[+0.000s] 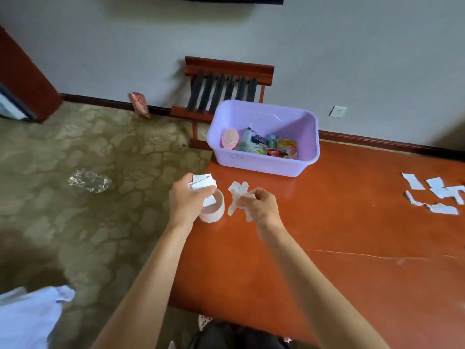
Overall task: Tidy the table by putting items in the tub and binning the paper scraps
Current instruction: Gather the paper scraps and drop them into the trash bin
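My left hand (185,200) is closed around a bunch of white paper scraps (203,182) and hovers right over a small white ribbed bin (214,215) at the table's left edge. One scrap hangs down into the bin's mouth. Just to the right of the bin, my right hand (261,206) grips another bunch of crumpled white scraps (237,193). The lilac plastic tub (259,165) stands at the table's far left corner and holds a pink hairbrush (229,139), tubes and packets. Several more torn paper scraps (436,193) lie at the table's right side.
The red-brown table (327,235) has a long scratch across it. On the patterned carpet to the left lies crumpled clear plastic (89,181). A wooden luggage rack (226,89) stands against the wall behind the tub. A pale cloth (27,316) is at bottom left.
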The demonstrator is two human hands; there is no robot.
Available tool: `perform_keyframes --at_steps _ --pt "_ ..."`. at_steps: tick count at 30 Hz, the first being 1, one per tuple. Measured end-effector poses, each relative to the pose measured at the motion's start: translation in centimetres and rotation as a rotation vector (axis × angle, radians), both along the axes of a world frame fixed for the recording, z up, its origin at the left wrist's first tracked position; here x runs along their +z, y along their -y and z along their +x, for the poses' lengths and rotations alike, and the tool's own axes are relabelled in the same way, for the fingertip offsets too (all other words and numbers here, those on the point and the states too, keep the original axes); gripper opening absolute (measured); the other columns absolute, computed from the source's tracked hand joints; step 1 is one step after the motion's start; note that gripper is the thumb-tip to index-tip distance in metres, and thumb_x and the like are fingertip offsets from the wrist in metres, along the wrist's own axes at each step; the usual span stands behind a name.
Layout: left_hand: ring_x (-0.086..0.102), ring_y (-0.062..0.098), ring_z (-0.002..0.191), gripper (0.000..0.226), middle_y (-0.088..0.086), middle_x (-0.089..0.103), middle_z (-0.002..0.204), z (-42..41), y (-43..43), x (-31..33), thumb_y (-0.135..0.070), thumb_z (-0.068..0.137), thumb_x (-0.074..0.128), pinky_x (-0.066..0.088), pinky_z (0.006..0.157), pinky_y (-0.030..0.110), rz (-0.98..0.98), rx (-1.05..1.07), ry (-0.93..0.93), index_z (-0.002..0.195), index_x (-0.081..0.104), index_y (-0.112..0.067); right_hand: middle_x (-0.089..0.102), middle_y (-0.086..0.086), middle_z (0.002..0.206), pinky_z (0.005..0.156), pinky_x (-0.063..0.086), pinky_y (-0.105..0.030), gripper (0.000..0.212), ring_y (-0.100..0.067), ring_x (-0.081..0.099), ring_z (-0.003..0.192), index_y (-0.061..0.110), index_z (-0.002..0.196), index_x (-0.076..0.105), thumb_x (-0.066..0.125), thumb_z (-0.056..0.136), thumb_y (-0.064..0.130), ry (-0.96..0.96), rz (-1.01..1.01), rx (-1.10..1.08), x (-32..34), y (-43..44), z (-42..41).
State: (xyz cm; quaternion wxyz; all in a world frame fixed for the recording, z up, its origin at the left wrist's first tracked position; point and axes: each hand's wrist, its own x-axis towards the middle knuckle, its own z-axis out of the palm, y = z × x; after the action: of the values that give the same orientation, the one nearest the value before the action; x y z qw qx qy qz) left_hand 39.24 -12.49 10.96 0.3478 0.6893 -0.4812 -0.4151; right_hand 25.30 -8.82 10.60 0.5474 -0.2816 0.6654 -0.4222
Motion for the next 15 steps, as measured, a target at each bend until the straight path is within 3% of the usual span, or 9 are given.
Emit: perform_keyframes --at_steps 3,4,8,11,15 --pt "0.055 0.018 0.064 0.018 -0.007 0.059 0.067 4.2 -0.5 0.0 -0.019 0.066 0.072 0.043 0.052 0.027 0.013 0.129 -0.038 0.065 0.055 -0.023 0.050 0.000 0.056 0.045 0.033 -0.018 0.034 -0.012 0.041 0.050 0.016 0.057 0.042 0.063 0.079 0.001 0.007 -0.014 0.132 0.0 1.2 4.4" --pt "0.055 0.018 0.062 0.014 -0.005 0.059 0.066 5.7 -0.8 -0.2 -0.023 0.062 0.070 0.041 0.049 0.024 0.025 0.176 -0.050 0.067 0.058 -0.019 0.052 -0.001 0.057 0.044 0.033 -0.018 0.034 -0.014 0.042 0.050 0.016 0.058 0.042 0.063 0.080 0.001 0.022 -0.012 0.171 -0.2 1.5 6.0" --pt "0.052 0.022 0.062 0.041 0.008 0.062 0.075 11.5 -1.5 -1.6 -0.023 0.055 0.067 0.038 0.046 0.024 0.093 0.292 -0.069 0.086 0.061 0.004 0.047 -0.005 0.063 0.049 0.029 -0.025 0.032 -0.018 0.039 0.056 0.015 0.059 0.041 0.058 0.081 -0.003 0.054 0.033 0.248 -1.5 2.7 11.9" --pt "0.054 0.022 0.060 0.030 0.009 0.063 0.077 15.7 -0.8 -3.1 -0.020 0.057 0.070 0.039 0.045 0.022 0.158 0.328 -0.087 0.080 0.061 -0.004 0.047 -0.003 0.060 0.052 0.031 -0.024 0.029 -0.016 0.040 0.056 0.014 0.062 0.042 0.059 0.078 -0.004 0.043 0.088 0.266 -2.8 3.4 16.1" --pt "0.046 0.018 0.053 0.015 0.008 0.058 0.075 20.8 1.8 -6.4 -0.009 0.070 0.072 0.032 0.031 0.012 0.224 0.270 -0.089 0.076 0.059 -0.006 0.049 -0.002 0.059 0.057 0.036 -0.028 0.024 -0.016 0.042 0.056 0.013 0.063 0.047 0.059 0.074 -0.003 -0.005 0.191 0.172 -5.7 4.9 21.2"
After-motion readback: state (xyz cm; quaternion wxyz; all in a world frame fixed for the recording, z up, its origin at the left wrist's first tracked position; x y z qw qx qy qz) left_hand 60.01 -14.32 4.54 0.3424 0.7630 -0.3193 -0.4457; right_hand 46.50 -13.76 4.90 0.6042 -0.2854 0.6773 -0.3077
